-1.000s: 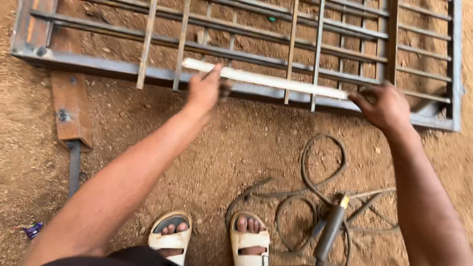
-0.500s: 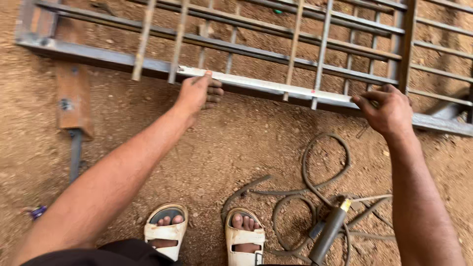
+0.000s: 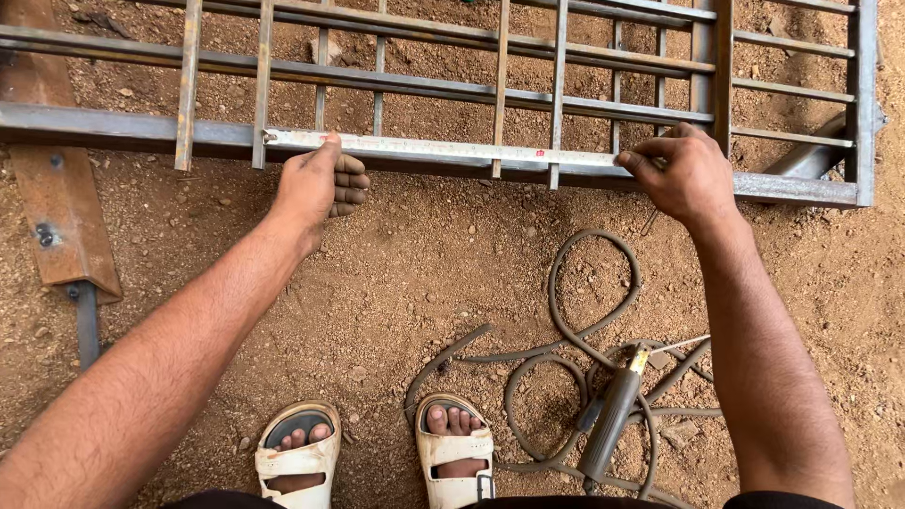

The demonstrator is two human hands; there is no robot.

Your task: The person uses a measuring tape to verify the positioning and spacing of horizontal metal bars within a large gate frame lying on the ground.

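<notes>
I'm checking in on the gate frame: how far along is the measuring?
Done: the measuring tape lies flat along the metal frame's lower rail. In hand: the left hand pins one end, the right hand pinches the other. Left: the welding holder lies untouched on the dirt.

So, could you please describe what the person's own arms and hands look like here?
Both forearms are bare and hairy, with no sleeves, gloves, watch or rings visible. The left hand and right hand look grimy, with dirt darkening the fingers.
</notes>
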